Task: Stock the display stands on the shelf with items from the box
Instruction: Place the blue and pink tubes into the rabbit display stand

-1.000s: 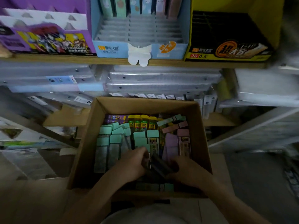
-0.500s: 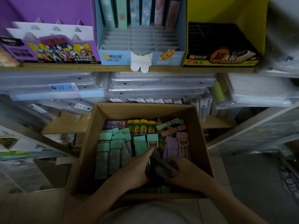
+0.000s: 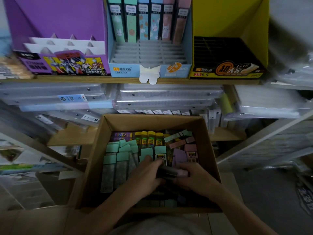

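Left hand (image 3: 147,173) and right hand (image 3: 194,179) curl their fingers round one dark bundle (image 3: 171,172) in the box (image 3: 152,122), likely gathering it for the far stands (image 3: 122,69).

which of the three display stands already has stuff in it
The blue middle stand: a row of pastel boxes stands along its back. The purple stand and the yellow stand show none.

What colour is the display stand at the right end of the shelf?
Yellow display stand with a black slotted insert, seen best in the head view.
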Demonstrator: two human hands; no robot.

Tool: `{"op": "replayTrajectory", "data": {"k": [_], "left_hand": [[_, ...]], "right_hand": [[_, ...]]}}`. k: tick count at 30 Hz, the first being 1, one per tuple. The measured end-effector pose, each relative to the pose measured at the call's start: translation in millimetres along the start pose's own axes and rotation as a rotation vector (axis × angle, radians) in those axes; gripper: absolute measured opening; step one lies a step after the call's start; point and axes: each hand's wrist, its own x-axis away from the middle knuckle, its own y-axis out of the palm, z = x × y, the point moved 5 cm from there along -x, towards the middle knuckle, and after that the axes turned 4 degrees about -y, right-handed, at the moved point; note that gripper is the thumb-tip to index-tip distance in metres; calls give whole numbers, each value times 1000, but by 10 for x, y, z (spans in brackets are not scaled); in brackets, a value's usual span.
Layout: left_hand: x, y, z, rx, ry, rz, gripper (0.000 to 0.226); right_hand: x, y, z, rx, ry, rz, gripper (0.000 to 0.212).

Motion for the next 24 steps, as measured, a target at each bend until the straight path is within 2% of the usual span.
{"op": "replayTrajectory", "data": {"k": [4, 6, 7, 11, 16, 18, 21, 24], "left_hand": [[-89, -122, 36, -155, 88, 25, 55], [-118, -222, 90, -196, 161, 12, 66], [-121, -269, 118, -173, 185, -6, 63], [-100, -413, 160, 64, 171, -85, 37], [-21, -596, 145, 329, 174, -14, 27], [25, -668, 178, 534, 198, 19, 9], [98, -780, 225, 804, 204, 48, 9], [140, -880, 271, 938, 189, 81, 19]], "right_hand": [[15, -155, -88, -47, 11, 9, 13], [21, -227, -196, -36, -20, -33, 13], [22, -241, -258, -77, -37, -68, 15], [-27, -292, -499, -246, -61, -96, 24], [-78, -382, -812, -324, -149, 28, 30], [-80, -381, -937, -415, -199, 41, 24], [-85, -384, -1127, -454, -275, 58, 22], [-88, -398, -1336, -385, -339, 133, 23]]}}
